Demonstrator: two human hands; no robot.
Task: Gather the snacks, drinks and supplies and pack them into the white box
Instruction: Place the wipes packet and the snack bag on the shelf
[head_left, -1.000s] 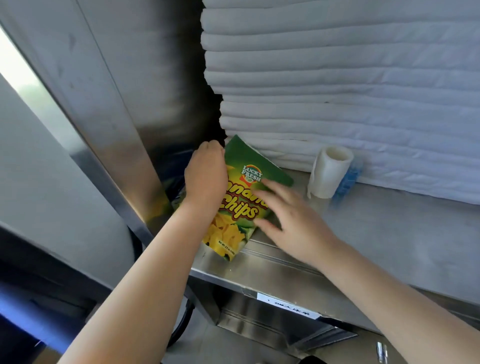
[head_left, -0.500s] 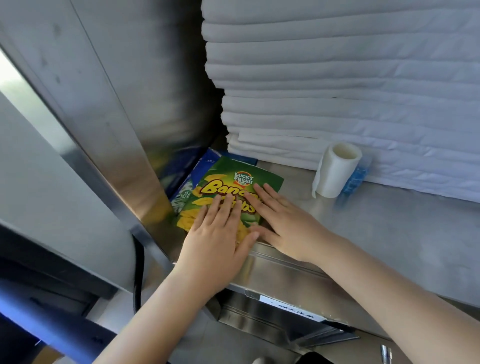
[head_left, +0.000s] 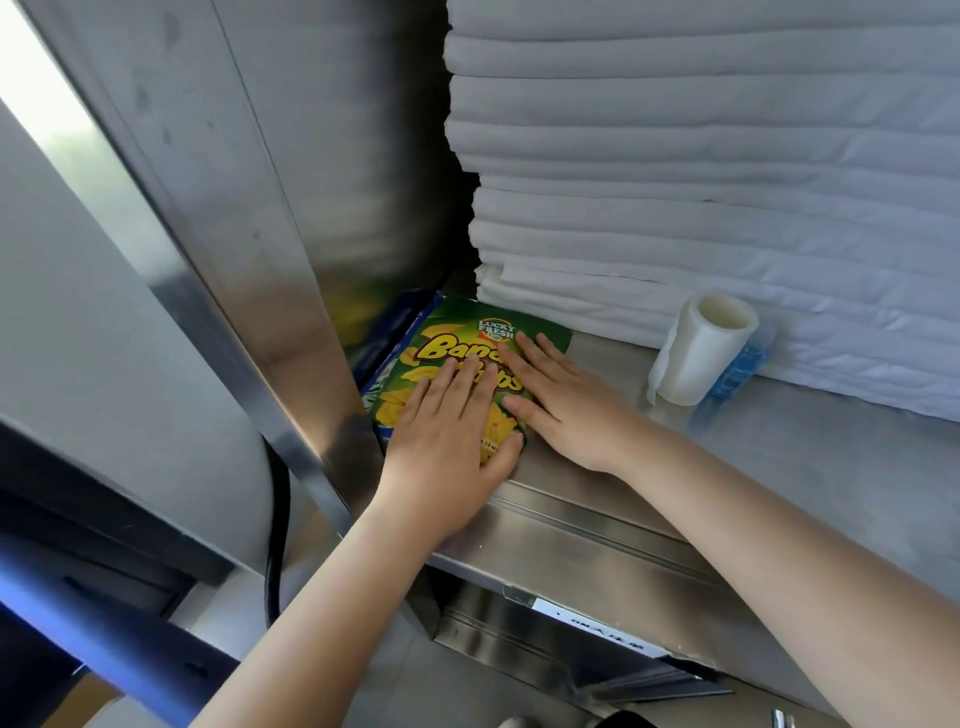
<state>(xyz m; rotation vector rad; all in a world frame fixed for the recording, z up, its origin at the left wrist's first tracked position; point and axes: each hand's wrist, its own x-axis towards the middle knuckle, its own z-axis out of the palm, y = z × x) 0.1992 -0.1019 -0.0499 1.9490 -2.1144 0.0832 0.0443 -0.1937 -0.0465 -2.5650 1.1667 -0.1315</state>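
Observation:
A green and yellow banana chips bag (head_left: 457, 348) lies flat at the left end of a steel counter (head_left: 779, 467), on top of a blue packet (head_left: 387, 343) whose left edge alone shows. My left hand (head_left: 452, 447) presses flat on the lower half of the bag with straight fingers. My right hand (head_left: 561, 400) lies flat on the bag's right side, fingers spread. A white roll of plastic bags (head_left: 701, 353) stands upright on the counter to the right, with a small blue packet (head_left: 737, 374) behind it. No white box is in view.
A tall stack of folded white linen (head_left: 701, 182) fills the back of the counter. A steel panel (head_left: 270, 234) rises close on the left of the bag. A black cable (head_left: 275, 545) hangs below the panel. A labelled steel drawer front (head_left: 571, 623) sits under the counter edge.
The chips bag went from tilted upright in my hands to lying flat on the blue packet. My left hand moved from the bag's top edge down onto its face.

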